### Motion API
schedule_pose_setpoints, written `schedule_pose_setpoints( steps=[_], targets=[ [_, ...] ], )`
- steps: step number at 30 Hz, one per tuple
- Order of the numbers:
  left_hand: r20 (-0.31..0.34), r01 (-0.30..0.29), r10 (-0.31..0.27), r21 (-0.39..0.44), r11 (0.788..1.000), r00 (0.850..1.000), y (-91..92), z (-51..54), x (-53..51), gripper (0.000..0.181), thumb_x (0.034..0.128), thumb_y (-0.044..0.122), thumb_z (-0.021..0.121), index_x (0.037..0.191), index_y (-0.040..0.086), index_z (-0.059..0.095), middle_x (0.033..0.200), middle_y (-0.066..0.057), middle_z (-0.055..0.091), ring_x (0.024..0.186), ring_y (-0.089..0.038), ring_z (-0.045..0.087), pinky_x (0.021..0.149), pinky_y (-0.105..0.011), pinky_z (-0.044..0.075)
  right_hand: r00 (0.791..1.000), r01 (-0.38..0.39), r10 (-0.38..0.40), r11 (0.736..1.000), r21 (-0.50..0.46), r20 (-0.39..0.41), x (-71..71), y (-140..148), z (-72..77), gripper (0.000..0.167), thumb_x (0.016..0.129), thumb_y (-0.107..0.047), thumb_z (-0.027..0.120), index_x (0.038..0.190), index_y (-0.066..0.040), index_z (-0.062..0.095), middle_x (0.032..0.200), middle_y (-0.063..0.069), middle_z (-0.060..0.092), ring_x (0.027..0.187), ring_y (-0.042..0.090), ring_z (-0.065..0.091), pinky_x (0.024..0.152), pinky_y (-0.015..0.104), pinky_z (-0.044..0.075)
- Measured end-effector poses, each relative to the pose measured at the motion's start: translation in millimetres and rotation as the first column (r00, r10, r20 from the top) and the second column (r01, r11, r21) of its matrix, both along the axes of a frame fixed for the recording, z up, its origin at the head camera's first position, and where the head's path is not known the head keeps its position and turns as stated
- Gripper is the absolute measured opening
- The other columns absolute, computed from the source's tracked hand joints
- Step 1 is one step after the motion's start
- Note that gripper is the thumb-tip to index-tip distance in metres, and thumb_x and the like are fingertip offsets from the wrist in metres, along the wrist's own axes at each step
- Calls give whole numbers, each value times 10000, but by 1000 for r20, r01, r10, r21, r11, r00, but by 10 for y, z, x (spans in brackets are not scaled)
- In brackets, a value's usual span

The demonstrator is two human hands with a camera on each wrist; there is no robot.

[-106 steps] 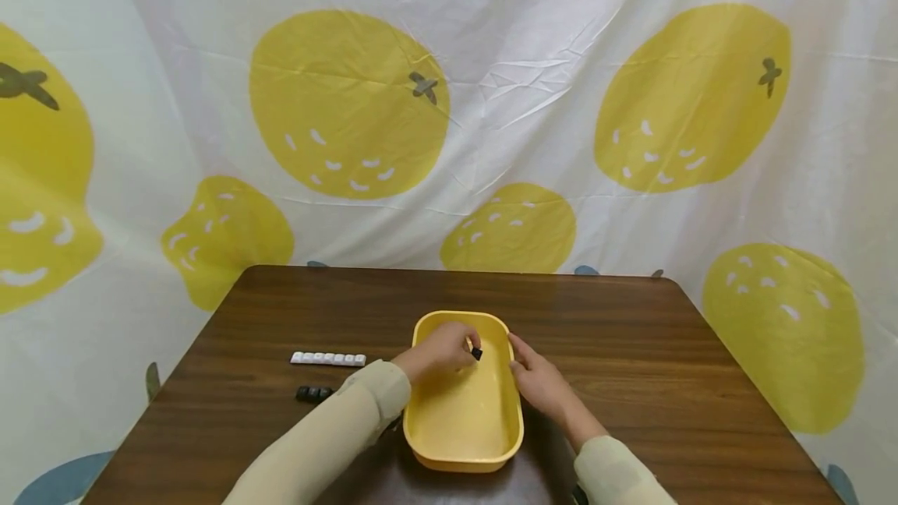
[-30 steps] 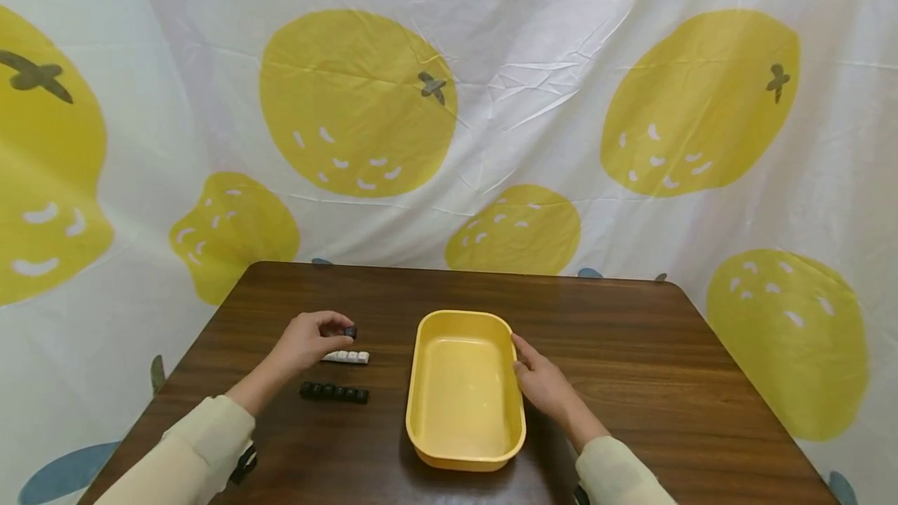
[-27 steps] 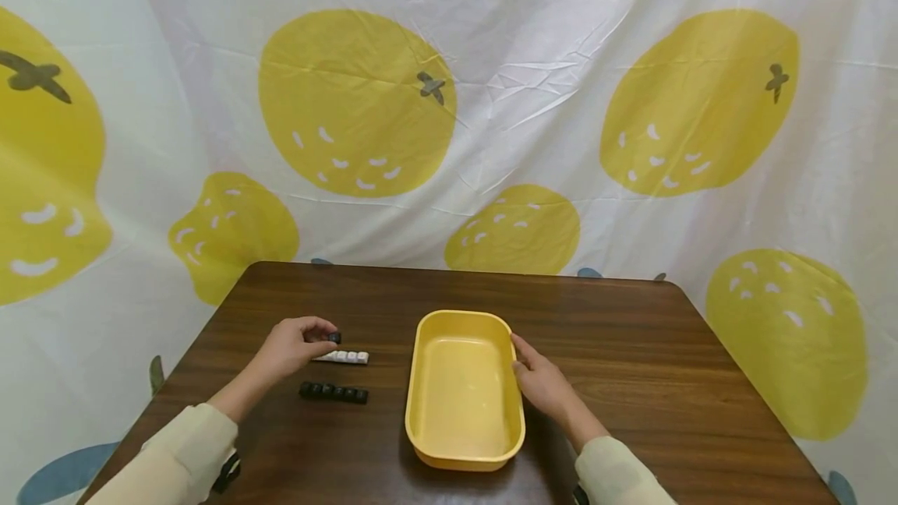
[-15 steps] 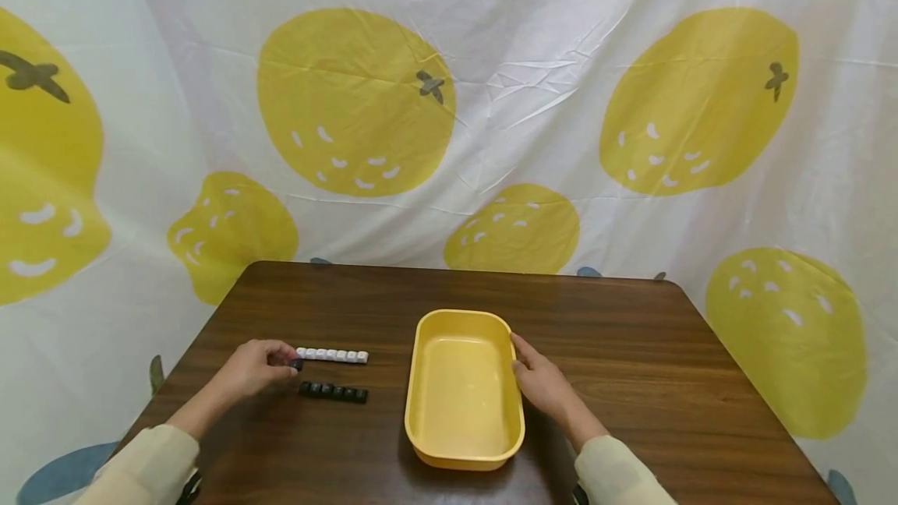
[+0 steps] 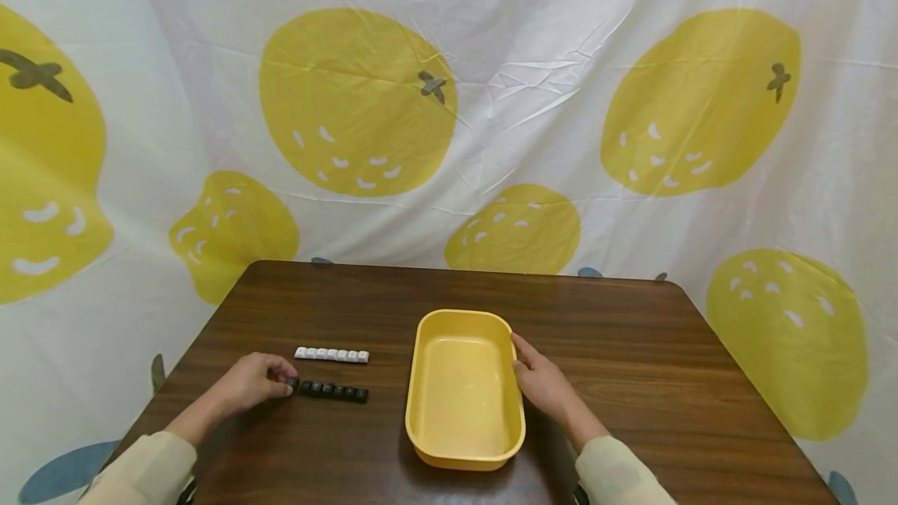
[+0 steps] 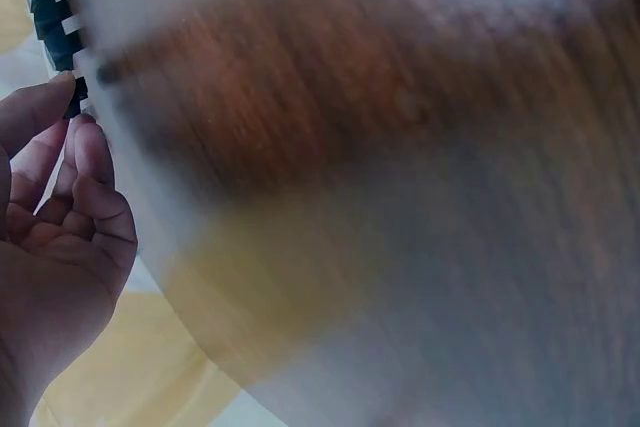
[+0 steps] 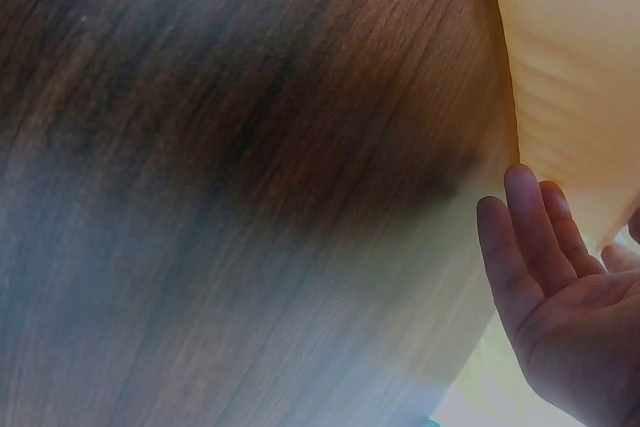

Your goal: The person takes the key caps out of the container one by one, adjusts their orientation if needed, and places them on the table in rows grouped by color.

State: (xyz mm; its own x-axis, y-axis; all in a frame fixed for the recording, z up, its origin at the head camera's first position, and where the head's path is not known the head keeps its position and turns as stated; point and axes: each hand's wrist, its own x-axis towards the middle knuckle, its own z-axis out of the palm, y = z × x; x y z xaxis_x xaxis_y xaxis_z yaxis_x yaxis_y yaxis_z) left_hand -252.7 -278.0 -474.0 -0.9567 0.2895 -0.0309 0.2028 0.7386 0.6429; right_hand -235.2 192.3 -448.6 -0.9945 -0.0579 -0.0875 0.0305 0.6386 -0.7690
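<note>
My left hand [image 5: 249, 382] pinches a small black keycap [image 5: 293, 384] between thumb and fingertips, at the left end of a row of black keycaps [image 5: 333, 390]. The left wrist view shows that pinched keycap [image 6: 77, 97] in line with the row; whether they touch I cannot tell. Behind lies a parallel row of white keycaps [image 5: 332, 354]. On the right, my right hand [image 5: 543, 384] rests against the right side of a yellow rectangular tub [image 5: 463, 396], its thumb near the rim. In the right wrist view the fingers [image 7: 535, 227] are extended.
Everything sits on a dark brown wooden table [image 5: 631, 349] with rounded far corners. A white curtain with a yellow lemon print [image 5: 358, 104] hangs just behind its far edge.
My left hand has carried a black keycap out of the tub, leftward past the white row, then down to the left end of the black row. The right hand has stayed at the tub.
</note>
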Motion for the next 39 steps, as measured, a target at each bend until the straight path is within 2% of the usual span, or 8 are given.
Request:
schedule_pose_setpoints(
  steps=[9, 19, 26, 29, 32, 35, 39],
  targets=[
    [-7, 20, -20, 12, 1000, 1000, 8, -52, -7, 159, 787, 57, 785, 932, 40, 724, 786, 26, 602, 752, -150, 535, 645, -306, 444, 1000, -2, 2, 1000, -2, -2, -4, -2, 0, 529, 1036, -165, 438, 1552, -108, 336, 1486, 225, 431, 1357, 416, 399, 1076, 602, 305],
    [36, -19, 19, 15, 1000, 999, -12, -54, 20, 225, 796, 72, 787, 1005, 39, 709, 822, 13, 599, 783, -153, 538, 676, -326, 450, 1000, -6, 6, 1000, 5, 3, -27, -34, -3, 524, 1039, -173, 437, 1550, -109, 341, 1448, 246, 469, 1326, 404, 441, 1057, 589, 335],
    [55, -28, 26, 44, 999, 998, -56, -56, 56, 329, 870, 192, 752, 1131, 7, 675, 869, 0, 622, 788, -153, 560, 660, -339, 466, 1000, -18, 18, 1000, -4, 13, -54, -45, -1, 530, 1042, -177, 439, 1556, -113, 328, 1453, 249, 463, 1346, 413, 416, 1072, 596, 315],
    [63, -57, 54, 45, 997, 997, -52, -53, 69, 345, 909, 233, 716, 1157, -3, 668, 891, -11, 649, 788, -153, 586, 658, -344, 488, 1000, -16, 16, 1000, -2, 8, -62, -40, -6, 530, 1040, -168, 442, 1555, -111, 329, 1454, 247, 463, 1350, 412, 410, 1076, 596, 310],
    [26, -66, 66, 10, 998, 998, -36, -30, 75, 333, 949, 255, 672, 1165, 1, 669, 925, -9, 666, 814, -154, 602, 678, -359, 498, 1000, -18, 18, 1000, -10, -2, -52, -25, -15, 542, 1036, -158, 447, 1559, -101, 314, 1454, 250, 462, 1347, 412, 415, 1077, 595, 309],
    [-63, -57, 55, -29, 998, 996, 25, 26, 81, 312, 969, 259, 648, 1148, 5, 677, 945, -12, 679, 836, -165, 616, 703, -386, 507, 1000, -23, 22, 1000, -21, -7, -33, 13, -20, 557, 1039, -174, 448, 1564, -83, 286, 1420, 260, 495, 1299, 411, 473, 1053, 596, 342],
    [-188, -45, 33, -62, 997, 982, 227, 114, 61, 299, 975, 239, 642, 1143, -6, 679, 924, -17, 656, 816, -175, 603, 701, -400, 502, 1000, 0, 1, 998, -56, 20, -13, 132, -3, 561, 1059, -255, 421, 1571, -88, 263, 1284, 232, 605, 1062, 347, 636, 978, 571, 419]
  ],
)
